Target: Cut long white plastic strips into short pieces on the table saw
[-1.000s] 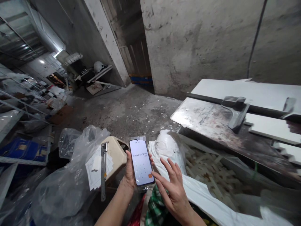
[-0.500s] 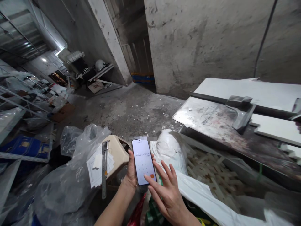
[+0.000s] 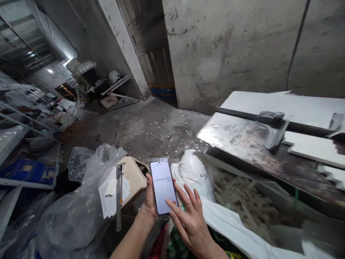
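A smartphone (image 3: 161, 187) with a calculator on its lit screen stands upright in my left hand (image 3: 148, 199), thumb along its left edge and fingers behind it. The screen shows a row of numbers above a keypad. My right hand (image 3: 190, 219) holds nothing; its fingers are apart and its index fingertip lies at the lower part of the screen. Left of the phone, a caliper (image 3: 119, 198) rests on paper sheets (image 3: 107, 192) on a beige plastic stool (image 3: 133, 172).
Clear plastic bags (image 3: 70, 216) pile up at the left. A white sack (image 3: 191, 165) sits just beyond my right hand, beside a bin of pale strips (image 3: 248, 201). A metal worktable (image 3: 237, 140) with white boards (image 3: 309, 147) stands at the right.
The number row on the screen has changed by an entry at its end. My right index finger stays at the keypad. The view has shifted slightly.
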Demonstrator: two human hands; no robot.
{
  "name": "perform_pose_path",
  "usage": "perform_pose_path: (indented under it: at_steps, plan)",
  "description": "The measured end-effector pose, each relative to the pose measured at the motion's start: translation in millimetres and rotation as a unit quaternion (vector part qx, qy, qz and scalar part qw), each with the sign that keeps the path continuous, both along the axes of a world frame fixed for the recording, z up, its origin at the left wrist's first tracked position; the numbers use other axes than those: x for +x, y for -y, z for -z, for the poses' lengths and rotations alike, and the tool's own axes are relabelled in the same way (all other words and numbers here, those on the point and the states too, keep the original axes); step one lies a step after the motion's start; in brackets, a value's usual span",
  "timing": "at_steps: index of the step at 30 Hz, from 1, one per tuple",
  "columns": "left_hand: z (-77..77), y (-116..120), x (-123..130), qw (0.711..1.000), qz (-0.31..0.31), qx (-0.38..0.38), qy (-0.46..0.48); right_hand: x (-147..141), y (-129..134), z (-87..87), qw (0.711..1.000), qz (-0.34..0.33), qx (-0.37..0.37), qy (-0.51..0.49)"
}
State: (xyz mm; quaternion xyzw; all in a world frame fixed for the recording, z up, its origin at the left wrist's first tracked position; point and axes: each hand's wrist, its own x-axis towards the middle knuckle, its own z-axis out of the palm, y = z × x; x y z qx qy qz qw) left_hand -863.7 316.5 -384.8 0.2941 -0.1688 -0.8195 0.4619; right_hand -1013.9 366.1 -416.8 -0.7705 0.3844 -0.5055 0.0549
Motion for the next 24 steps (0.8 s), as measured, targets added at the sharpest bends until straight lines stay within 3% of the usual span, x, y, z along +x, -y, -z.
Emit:
perform_pose_path:
  at_steps: [11,24]
  plan:
    - [2.1,1.6,-1.0,0.999,-0.044,-0.019,0.005,-7.7,-2.0,8.7,0.999,0.005,0.026,0.027]
    - [6.8,1.9,1.4,0.999,-0.029,-0.022,-0.008,-12.6,1.3,18.3,0.998,0.019,0.054,0.041]
